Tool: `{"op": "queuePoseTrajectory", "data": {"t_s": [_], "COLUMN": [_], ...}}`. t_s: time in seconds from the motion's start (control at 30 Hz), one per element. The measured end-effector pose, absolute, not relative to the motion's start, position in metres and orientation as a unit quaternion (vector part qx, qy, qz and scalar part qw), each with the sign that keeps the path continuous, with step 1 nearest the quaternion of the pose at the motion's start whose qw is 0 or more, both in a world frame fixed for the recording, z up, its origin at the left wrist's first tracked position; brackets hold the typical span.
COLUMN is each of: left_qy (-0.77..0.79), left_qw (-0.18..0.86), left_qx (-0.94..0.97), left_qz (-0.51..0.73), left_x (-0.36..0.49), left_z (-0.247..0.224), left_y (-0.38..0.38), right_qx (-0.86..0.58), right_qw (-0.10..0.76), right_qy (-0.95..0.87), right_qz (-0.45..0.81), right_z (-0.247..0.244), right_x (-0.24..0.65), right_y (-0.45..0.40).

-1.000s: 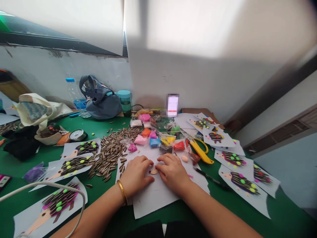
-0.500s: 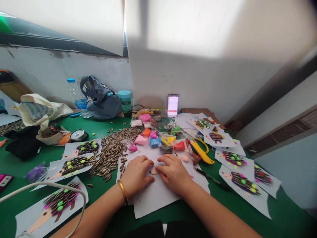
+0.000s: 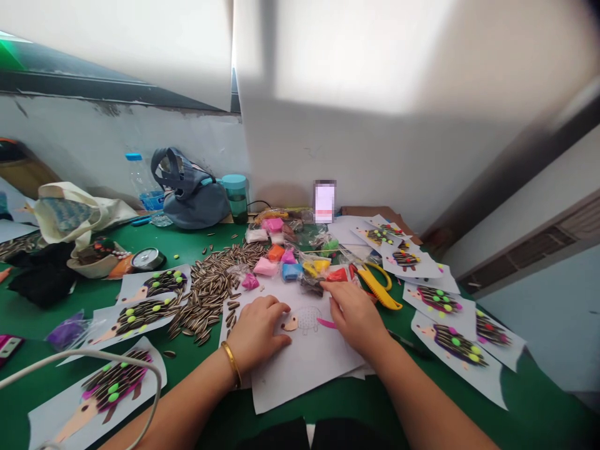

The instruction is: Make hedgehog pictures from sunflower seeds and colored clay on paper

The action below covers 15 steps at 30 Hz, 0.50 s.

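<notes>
My left hand (image 3: 260, 331) rests on the white paper (image 3: 300, 381), fingers apart and holding nothing, left of a drawn hedgehog (image 3: 308, 319). The hedgehog's face is covered in flat peach clay (image 3: 290, 322) with dark dots, while its body shows only pencil marks. Over the drawing's right side is my right hand (image 3: 354, 315), its fingertips near the bag of dark clay (image 3: 312, 285). A magenta clay strip (image 3: 327, 323) lies beside its fingers, partly covered. Whether the right fingers grip anything is hidden.
Sunflower seeds (image 3: 210, 287) are heaped left of the paper. Bagged clay (image 3: 292, 271), yellow-handled scissors (image 3: 379, 287) and a pen (image 3: 407, 344) lie beyond and to the right. Finished hedgehog pictures (image 3: 454, 356) flank both sides. A white cable (image 3: 157, 387) crosses the lower left.
My right hand has moved right and slightly up, away from the peach face, uncovering the hedgehog drawing and the magenta strip. My left hand has hardly moved.
</notes>
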<state>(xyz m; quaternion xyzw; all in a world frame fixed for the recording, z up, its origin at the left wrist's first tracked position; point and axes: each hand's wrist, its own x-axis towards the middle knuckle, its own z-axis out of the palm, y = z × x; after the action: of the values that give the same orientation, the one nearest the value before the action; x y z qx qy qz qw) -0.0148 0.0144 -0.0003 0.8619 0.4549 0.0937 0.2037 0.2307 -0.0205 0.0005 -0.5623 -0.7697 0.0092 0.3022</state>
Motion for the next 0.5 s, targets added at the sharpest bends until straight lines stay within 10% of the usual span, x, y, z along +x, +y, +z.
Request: {"op": "queuePoseTrajectory", "data": {"t_s": [0.5], "left_qy": [0.419], "left_qw": [0.196], "left_qx": [0.883], "left_qz": [0.079], "left_x": [-0.014], "left_z": [-0.001], "left_y": [0.014], "right_qx": [-0.574], "right_qw": [0.181], "right_qy": [-0.798], "right_qz": [-0.025], "right_z": [-0.031], "right_x": [0.26], "right_y": [-0.065]}}
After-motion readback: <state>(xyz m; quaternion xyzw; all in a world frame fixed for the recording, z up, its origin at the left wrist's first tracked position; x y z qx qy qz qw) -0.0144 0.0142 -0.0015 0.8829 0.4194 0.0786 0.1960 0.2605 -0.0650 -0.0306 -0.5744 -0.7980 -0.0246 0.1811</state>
